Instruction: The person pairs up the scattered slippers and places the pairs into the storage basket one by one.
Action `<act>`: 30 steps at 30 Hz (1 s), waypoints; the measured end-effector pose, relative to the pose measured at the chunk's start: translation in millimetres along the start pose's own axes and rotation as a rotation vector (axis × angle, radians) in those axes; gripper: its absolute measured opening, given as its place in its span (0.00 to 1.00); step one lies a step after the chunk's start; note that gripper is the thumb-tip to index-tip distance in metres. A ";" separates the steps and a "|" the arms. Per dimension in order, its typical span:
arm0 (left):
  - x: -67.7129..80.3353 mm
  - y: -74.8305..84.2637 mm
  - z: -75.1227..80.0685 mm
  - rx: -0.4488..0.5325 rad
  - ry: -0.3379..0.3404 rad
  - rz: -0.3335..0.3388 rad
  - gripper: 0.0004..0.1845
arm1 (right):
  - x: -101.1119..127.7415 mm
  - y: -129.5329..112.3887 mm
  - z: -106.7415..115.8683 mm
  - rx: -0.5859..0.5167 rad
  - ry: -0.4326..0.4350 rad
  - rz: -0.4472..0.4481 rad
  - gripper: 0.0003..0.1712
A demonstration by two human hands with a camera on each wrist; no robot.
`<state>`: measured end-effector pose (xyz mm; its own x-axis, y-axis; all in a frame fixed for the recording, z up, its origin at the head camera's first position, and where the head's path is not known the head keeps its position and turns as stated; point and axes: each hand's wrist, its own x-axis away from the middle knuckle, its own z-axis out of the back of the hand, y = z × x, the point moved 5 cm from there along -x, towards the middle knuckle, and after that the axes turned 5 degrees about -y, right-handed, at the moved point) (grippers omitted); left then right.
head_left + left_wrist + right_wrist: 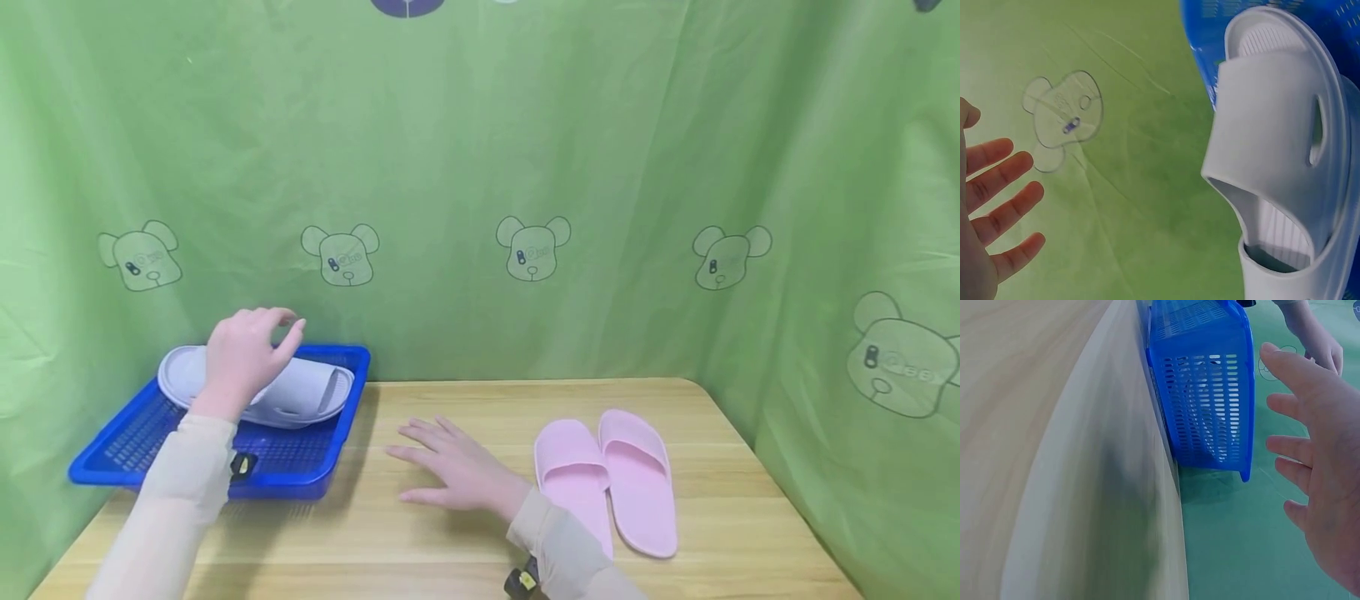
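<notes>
Two pale white slippers (307, 396) lie stacked in a blue slotted basket (300, 467) at the table's back left. My left hand (247, 354) hovers just above them and holds nothing. In the left wrist view its fingers (1004, 206) are spread and apart from the upper slipper (1272, 144). My right hand (450, 471) lies flat on the wooden table (420, 550), fingers straight, between the basket and a pair of pink slippers (603, 479). The pink pair sits side by side, toes towards me.
A green curtain with bear prints (532, 250) closes off the back and both sides. The basket (1204, 394) stands at the table's left edge. The table's right corner (712, 400) is rounded.
</notes>
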<state>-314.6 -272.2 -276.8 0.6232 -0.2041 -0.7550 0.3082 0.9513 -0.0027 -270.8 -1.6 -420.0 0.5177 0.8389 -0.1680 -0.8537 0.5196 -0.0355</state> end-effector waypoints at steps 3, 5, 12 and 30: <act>1.7 8.8 3.7 0.011 0.033 -0.030 0.15 | 6.7 2.3 1.8 0.003 -0.009 -0.014 0.39; 3.0 14.7 6.0 0.023 0.061 -0.047 0.15 | 11.2 3.6 3.3 0.009 -0.015 -0.024 0.38; 9.2 32.1 11.1 0.076 0.139 -0.084 0.15 | 25.2 7.0 11.0 -0.007 -0.017 -0.043 0.38; 24.5 62.6 6.9 0.158 0.165 -0.116 0.13 | 49.6 22.5 12.4 0.008 0.025 -0.070 0.38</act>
<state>-275.1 -219.3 -291.0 0.4554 -0.2567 -0.8525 0.4872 0.8733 -0.0027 -263.6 53.7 -417.0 0.5747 0.7961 -0.1895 -0.8146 0.5786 -0.0398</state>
